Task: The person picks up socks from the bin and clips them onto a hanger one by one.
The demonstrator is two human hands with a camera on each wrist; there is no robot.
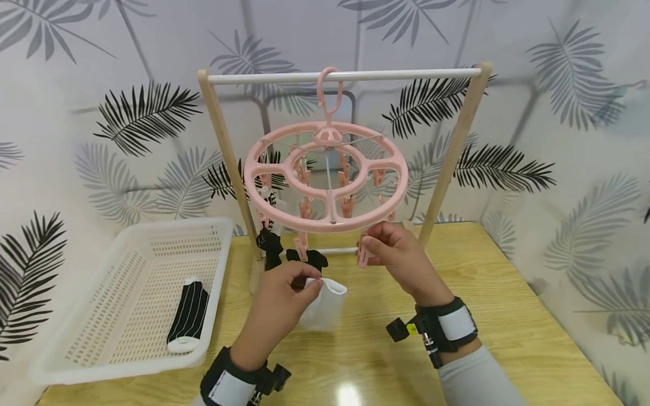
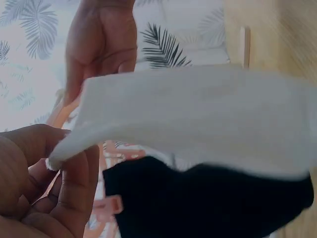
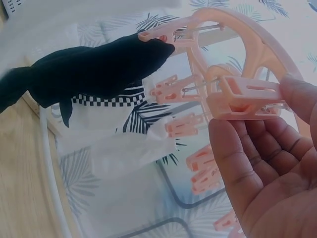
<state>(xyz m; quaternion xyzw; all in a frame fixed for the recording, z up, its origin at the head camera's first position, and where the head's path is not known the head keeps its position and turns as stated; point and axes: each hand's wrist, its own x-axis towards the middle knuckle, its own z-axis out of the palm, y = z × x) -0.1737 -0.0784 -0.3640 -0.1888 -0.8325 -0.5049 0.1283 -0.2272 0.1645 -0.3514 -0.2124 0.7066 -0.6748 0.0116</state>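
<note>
My left hand (image 1: 279,299) pinches a white sock (image 1: 324,309) by its cuff edge, and the sock hangs below the fingertips. To the right, my right hand (image 1: 401,259) grips a pink clothespin (image 3: 247,96) between thumb and fingers. That clothespin hangs from the round pink drying hanger (image 1: 325,226). In the right wrist view nothing shows between its tips. Behind my left hand, black socks (image 3: 99,69) hang from other clips on the hanger. A patterned black-and-white piece (image 3: 133,121) and white cloth hang beyond them.
The hanger hooks over the white bar (image 1: 406,74) of a wooden-legged rack (image 1: 459,129). A white perforated basket (image 1: 127,304) stands at the left with a black striped sock (image 1: 189,316) in it. All stand on a wood-grain table (image 1: 376,361) before a leaf-patterned backdrop.
</note>
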